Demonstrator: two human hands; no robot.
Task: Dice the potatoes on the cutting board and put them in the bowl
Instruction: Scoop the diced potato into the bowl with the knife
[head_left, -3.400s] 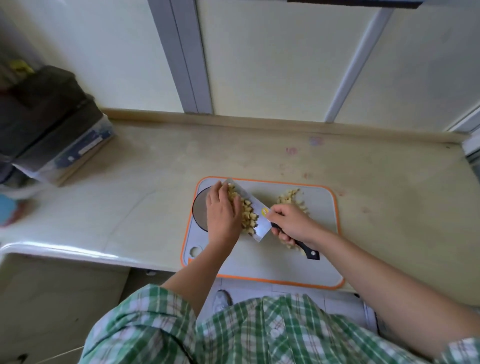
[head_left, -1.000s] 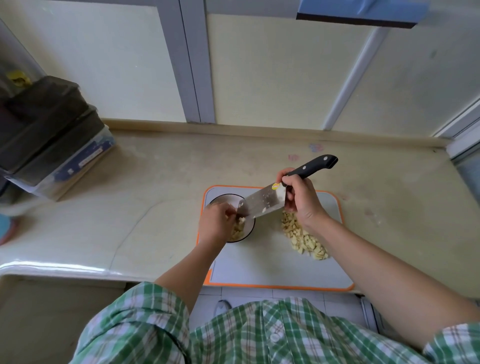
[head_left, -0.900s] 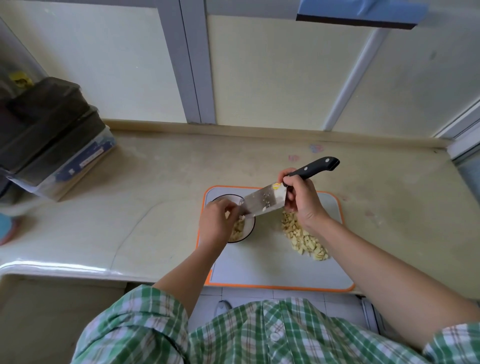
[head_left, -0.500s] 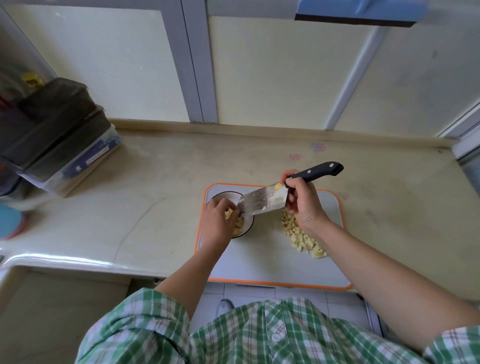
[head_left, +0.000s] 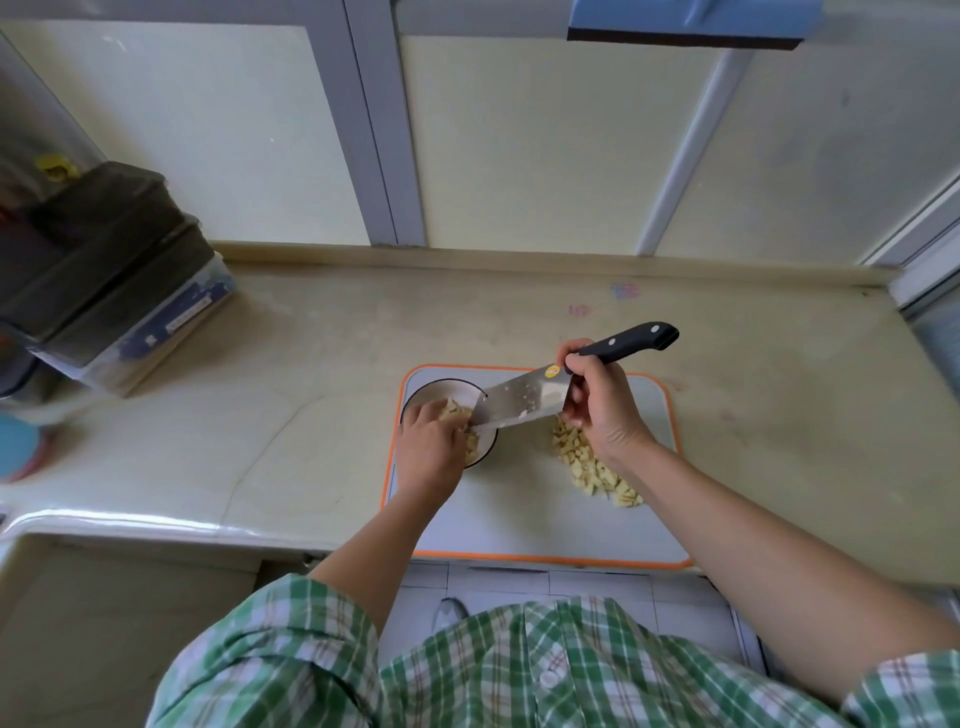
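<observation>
A grey cutting board (head_left: 519, 525) with an orange rim lies on the counter. On its far left corner stands a white bowl (head_left: 434, 387) holding diced potato (head_left: 451, 411). My right hand (head_left: 600, 410) grips the black handle of a cleaver (head_left: 524, 402), whose blade tilts down over the bowl with a few bits stuck to it. My left hand (head_left: 428, 449) is over the bowl, fingertips at the blade's lower edge among the dice; I cannot tell whether it pinches anything. A pile of diced potato (head_left: 592, 465) lies on the board under my right wrist.
Stacked dark containers over a clear plastic box (head_left: 114, 291) stand at the counter's far left. A blue round object (head_left: 18, 449) sits at the left edge. The counter's front edge drops away in front of the board, and a wall panel rises behind.
The cleaver carried dice from the board up over the bowl and tilted; my left hand moved from the blade's load into the bowl, wiping at the blade's edge. Little shifts in the last second.
</observation>
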